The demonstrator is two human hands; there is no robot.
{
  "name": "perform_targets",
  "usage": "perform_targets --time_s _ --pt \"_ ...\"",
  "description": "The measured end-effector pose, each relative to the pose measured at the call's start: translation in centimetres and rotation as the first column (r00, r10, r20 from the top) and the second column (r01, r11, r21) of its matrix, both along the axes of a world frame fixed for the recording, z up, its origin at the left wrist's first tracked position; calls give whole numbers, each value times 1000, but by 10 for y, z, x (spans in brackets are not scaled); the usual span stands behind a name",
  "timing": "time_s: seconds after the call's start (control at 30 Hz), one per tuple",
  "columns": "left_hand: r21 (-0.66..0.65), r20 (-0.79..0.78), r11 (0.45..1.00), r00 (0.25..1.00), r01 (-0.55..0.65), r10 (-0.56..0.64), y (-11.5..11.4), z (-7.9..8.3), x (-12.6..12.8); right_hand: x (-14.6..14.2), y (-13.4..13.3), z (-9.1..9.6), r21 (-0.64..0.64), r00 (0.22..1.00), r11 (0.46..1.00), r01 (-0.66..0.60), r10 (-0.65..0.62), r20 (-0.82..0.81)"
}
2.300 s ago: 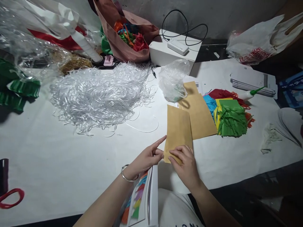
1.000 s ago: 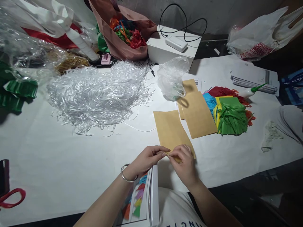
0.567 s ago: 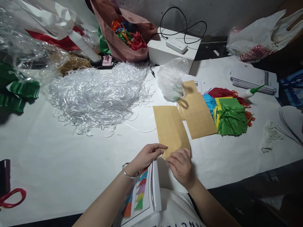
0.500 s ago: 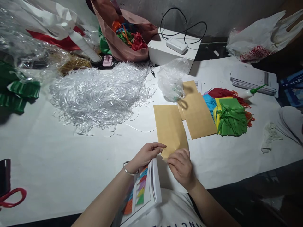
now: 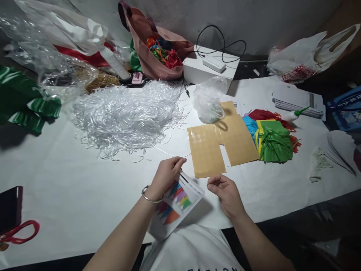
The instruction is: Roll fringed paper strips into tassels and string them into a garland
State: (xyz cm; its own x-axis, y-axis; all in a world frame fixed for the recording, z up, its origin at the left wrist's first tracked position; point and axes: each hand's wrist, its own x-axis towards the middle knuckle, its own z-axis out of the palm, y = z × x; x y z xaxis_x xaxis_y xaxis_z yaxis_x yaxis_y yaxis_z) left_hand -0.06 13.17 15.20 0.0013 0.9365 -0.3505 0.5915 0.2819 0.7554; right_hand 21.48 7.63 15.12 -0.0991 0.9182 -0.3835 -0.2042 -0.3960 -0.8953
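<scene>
My left hand (image 5: 168, 174) is closed on a printed white card (image 5: 194, 190) that shows coloured tassels. The card hangs tilted below the fingers, in front of my shirt. My right hand (image 5: 225, 194) has its fingers curled together, with nothing visible in them, just below the near edge of a flat brown paper piece (image 5: 207, 150). That paper lies on the table, apart from both hands. More brown paper (image 5: 239, 139) lies to its right, partly under a clear plastic bag (image 5: 210, 99). Bundles of green tissue fringe (image 5: 276, 145) and other colours lie beyond it.
A heap of shiny white strands (image 5: 126, 116) spreads at the left back. Behind are a pink bag (image 5: 158, 52), a white box (image 5: 207, 73) and a cable. A glue bottle (image 5: 290, 116) lies right, near stacked white cards (image 5: 299, 101). Red-handled scissors (image 5: 25, 233) and a phone (image 5: 11, 209) lie left.
Both hands have come off the brown paper, which now lies flat on the table. My left hand has lifted and turned the printed card; my right hand has drawn slightly right.
</scene>
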Motion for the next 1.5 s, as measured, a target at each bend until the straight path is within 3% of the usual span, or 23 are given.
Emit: perform_targets --time_s 0.13,0.23,0.43,0.53,0.67,0.83,1.07,1.5 --pt "262 -117 965 991 -30 63 -7 34 0 -21 9 30 116 990 986 -123 114 82" --pt "375 -110 924 987 -71 120 -21 43 1 -33 9 38 141 978 973 -181 163 132" --pt "400 81 896 981 -195 177 -60 24 -14 -47 -7 29 125 969 972 -200 177 175" --pt "383 234 914 971 -137 48 -81 10 -33 -55 -19 26 109 959 967 -229 204 199" --pt "358 317 932 932 54 -176 -100 -2 -62 -66 -29 26 104 955 964 -244 221 199" --pt "364 327 924 913 116 -243 -103 -3 -80 -76 -26 33 138 953 961 -238 205 222" --pt "348 376 933 897 95 -231 -102 -7 -84 -89 -24 42 206 831 866 -456 332 446" --pt "362 388 929 893 80 -228 -99 -12 -84 -96 -26 28 364 727 747 -556 225 648"
